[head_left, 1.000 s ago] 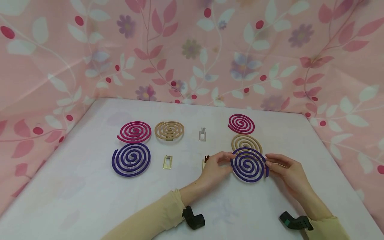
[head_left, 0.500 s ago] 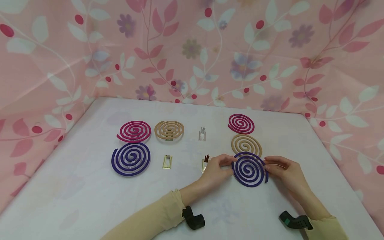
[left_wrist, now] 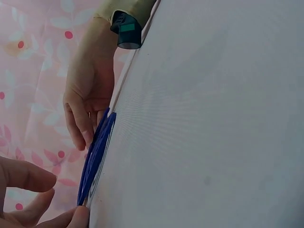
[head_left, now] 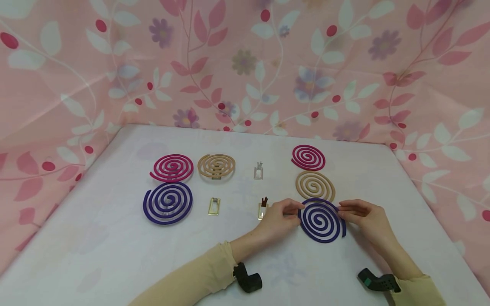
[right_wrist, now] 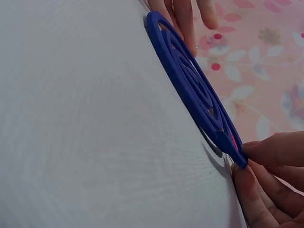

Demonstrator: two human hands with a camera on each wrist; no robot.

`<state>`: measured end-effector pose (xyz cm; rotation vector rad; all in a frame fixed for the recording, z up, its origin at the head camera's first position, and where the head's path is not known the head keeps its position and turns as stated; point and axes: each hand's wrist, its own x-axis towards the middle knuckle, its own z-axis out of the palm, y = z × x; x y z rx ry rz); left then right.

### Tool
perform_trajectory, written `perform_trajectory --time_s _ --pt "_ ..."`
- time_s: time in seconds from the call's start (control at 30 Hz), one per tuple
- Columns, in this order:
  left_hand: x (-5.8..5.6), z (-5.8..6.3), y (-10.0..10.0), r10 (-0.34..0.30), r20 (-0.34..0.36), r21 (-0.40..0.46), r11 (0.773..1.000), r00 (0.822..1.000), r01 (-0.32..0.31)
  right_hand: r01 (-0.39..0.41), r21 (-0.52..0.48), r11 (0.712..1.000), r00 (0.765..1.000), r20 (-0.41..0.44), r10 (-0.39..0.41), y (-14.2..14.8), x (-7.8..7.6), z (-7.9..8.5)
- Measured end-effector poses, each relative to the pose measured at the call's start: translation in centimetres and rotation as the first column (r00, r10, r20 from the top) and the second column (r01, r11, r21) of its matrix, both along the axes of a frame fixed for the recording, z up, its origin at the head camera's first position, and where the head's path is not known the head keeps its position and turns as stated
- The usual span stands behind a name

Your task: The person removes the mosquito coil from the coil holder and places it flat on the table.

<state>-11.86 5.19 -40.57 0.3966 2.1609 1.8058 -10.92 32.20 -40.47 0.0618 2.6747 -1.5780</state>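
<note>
A blue-violet mosquito coil [head_left: 320, 220] lies almost flat, just above or on the white table at the right. The left hand [head_left: 278, 216] holds its left edge with the fingertips. At the opposite edge, the right hand [head_left: 367, 219] pinches the coil near its outer end; in the right wrist view, thumb and finger [right_wrist: 273, 149] meet around that end. A shadow under the coil [right_wrist: 190, 90] shows there. Directly behind it is a tan coil [head_left: 314, 186], its near edge close to or under the blue one. A magenta coil [head_left: 308, 157] lies farther back.
At the left, a magenta coil [head_left: 173, 167], a tan coil [head_left: 208, 165] and a blue-violet coil [head_left: 167, 203] sit on or over small metal stands. Bare stands include a gold one [head_left: 214, 206], a silver one [head_left: 258, 172] and one with a brown prong [head_left: 263, 208] beside the left hand.
Both hands have brought the blue-violet coil toward the person and slightly right. More of the tan coil behind it shows now.
</note>
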Motion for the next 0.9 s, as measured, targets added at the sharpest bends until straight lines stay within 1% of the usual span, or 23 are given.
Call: perform_trajectory --time_s 0.1,0.27,0.53,0.9 --pt "0.02 0.02 0.08 -0.007 0.009 0.01 1.0 1.0 0.007 0.008 0.026 1.0 1.0 0.009 -0.008 0.02 -0.03 -0.02" --pt "0.0 -0.05 0.06 -0.024 0.012 0.002 1.0 1.0 0.024 0.01 0.046 0.999 1.0 -0.003 -0.01 0.01 -0.05 -0.02" --pt "0.0 0.03 0.0 -0.02 0.017 -0.01 1.0 1.0 0.02 -0.014 0.018 1.0 1.0 -0.018 0.014 0.01 0.13 -0.01" --pt "0.03 -0.04 -0.03 -0.036 0.03 0.006 0.999 0.999 0.036 -0.016 0.046 0.999 1.0 0.006 0.016 0.11 -0.04 -0.14"
